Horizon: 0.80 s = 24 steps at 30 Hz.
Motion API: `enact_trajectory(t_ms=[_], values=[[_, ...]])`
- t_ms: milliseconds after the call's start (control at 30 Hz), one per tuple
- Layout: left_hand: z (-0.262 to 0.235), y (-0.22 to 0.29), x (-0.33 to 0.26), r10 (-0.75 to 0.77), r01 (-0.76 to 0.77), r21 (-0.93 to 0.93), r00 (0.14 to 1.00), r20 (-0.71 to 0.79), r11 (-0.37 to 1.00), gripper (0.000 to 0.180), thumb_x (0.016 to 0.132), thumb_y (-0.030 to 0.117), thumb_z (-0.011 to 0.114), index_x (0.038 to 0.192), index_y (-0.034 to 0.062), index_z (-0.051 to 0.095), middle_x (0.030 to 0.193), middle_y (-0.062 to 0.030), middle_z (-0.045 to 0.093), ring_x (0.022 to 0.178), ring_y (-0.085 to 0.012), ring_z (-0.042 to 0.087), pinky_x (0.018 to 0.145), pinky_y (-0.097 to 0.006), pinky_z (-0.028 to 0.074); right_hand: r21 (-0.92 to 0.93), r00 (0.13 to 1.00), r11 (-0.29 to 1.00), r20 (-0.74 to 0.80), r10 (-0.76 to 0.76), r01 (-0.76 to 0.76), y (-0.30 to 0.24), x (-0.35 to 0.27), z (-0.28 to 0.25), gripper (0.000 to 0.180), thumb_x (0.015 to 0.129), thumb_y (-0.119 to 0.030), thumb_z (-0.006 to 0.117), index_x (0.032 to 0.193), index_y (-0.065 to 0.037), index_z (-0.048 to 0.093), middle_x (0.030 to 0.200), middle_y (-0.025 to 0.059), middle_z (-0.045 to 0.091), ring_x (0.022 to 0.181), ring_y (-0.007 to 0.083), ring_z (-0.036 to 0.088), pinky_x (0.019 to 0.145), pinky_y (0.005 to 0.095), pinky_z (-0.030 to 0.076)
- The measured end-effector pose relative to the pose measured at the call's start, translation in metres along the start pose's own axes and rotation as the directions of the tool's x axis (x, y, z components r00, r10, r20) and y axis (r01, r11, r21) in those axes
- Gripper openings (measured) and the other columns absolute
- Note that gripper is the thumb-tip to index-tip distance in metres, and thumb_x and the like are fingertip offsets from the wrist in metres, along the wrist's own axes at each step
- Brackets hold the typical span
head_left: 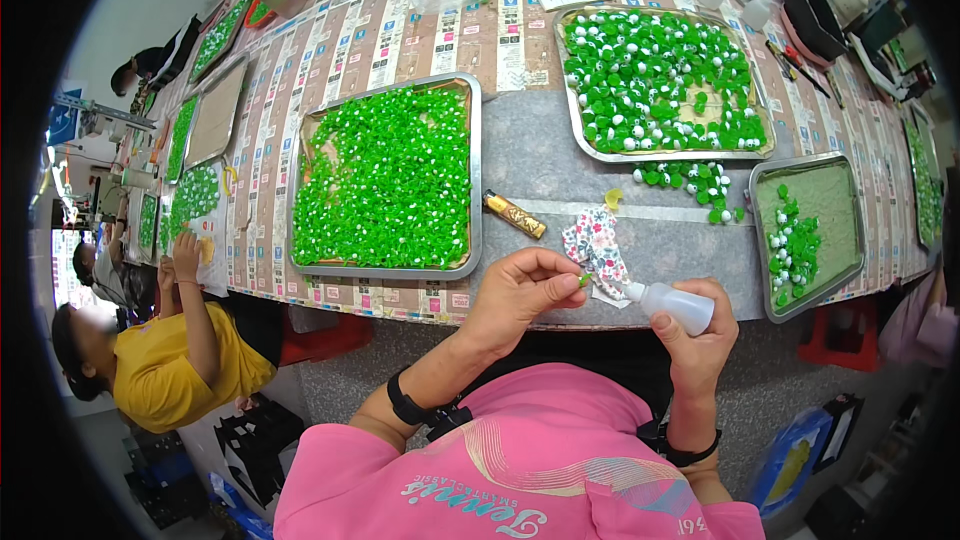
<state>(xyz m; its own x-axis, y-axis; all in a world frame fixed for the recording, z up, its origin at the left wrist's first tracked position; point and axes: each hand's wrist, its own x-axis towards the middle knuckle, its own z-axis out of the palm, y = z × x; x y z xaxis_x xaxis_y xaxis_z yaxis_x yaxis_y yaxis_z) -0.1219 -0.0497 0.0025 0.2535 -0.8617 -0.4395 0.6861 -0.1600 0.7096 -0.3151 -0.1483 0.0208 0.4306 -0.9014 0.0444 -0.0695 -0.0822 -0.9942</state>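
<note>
My left hand point(522, 298) pinches a small green piece point(584, 281) between thumb and fingertips. In my right hand point(712, 335) is a white squeeze bottle point(682, 308), tilted so its nozzle points left toward that piece, a short gap apart. Just beyond my hands a floral cloth point(596, 240) lies on the grey mat point(540, 145), with a small yellow piece point(613, 199) at its far end. A gold and black lighter-like object point(515, 215) rests left of the cloth. Loose green pieces with white balls point(690, 180) are scattered to the right.
A metal tray point(476, 170) of small green pieces stands left. Another tray point(672, 154) with green and white ball pieces is at far right, a smaller tray point(838, 220) nearer. Pliers-like tools point(790, 58) lie beyond it. A co-worker in yellow point(190, 365) sits left.
</note>
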Motion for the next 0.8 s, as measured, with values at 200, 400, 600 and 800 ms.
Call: enact_trajectory(t_ms=[200,400,600,800], values=[[-0.0003,-0.0001,0.0004,-0.013,0.013,0.0,1.0,0.002,1.0,0.012,0.085,0.005,0.063,0.095,0.001,0.059,0.087,-0.0067,0.063,0.08,-0.0164,0.065,0.074,-0.028,0.056,-0.013,1.0,1.0,0.002,-0.007,0.007,0.0001,-0.0002,-0.0006,0.038,0.07,-0.021,0.081,0.093,-0.001,0.059,0.085,0.0047,0.056,0.075,0.0109,0.054,0.064,0.0231,0.043],[-0.001,-0.0005,0.0014,-0.011,0.011,-0.018,1.0,0.007,1.0,0.012,0.085,0.003,0.062,0.096,0.0006,0.059,0.088,-0.007,0.063,0.081,-0.0163,0.065,0.075,-0.029,0.056,-0.004,1.0,1.0,-0.012,-0.028,0.028,-0.0022,-0.0005,0.0002,0.037,0.07,-0.021,0.081,0.092,-0.001,0.059,0.085,0.0046,0.056,0.075,0.0109,0.054,0.064,0.0229,0.043],[-0.0033,-0.0017,0.0022,0.008,-0.006,-0.036,0.999,0.044,0.999,0.014,0.084,-0.001,0.062,0.098,0.0005,0.058,0.093,-0.0076,0.062,0.087,-0.0164,0.063,0.082,-0.033,0.055,-0.002,0.999,0.999,-0.005,-0.045,0.045,-0.0024,-0.0009,0.0005,0.039,0.068,-0.024,0.082,0.091,-0.001,0.059,0.083,0.0045,0.056,0.073,0.011,0.053,0.063,0.0232,0.042],[-0.0043,-0.003,0.0031,0.038,-0.038,-0.011,0.997,0.061,0.999,0.015,0.083,-0.001,0.062,0.097,0.0014,0.058,0.095,-0.0079,0.062,0.09,-0.0164,0.062,0.084,-0.034,0.054,-0.012,0.999,0.999,0.003,-0.034,0.034,-0.0043,-0.0008,0.0003,0.041,0.068,-0.026,0.082,0.091,-0.001,0.059,0.082,0.0042,0.056,0.071,0.0109,0.052,0.062,0.0234,0.041]])
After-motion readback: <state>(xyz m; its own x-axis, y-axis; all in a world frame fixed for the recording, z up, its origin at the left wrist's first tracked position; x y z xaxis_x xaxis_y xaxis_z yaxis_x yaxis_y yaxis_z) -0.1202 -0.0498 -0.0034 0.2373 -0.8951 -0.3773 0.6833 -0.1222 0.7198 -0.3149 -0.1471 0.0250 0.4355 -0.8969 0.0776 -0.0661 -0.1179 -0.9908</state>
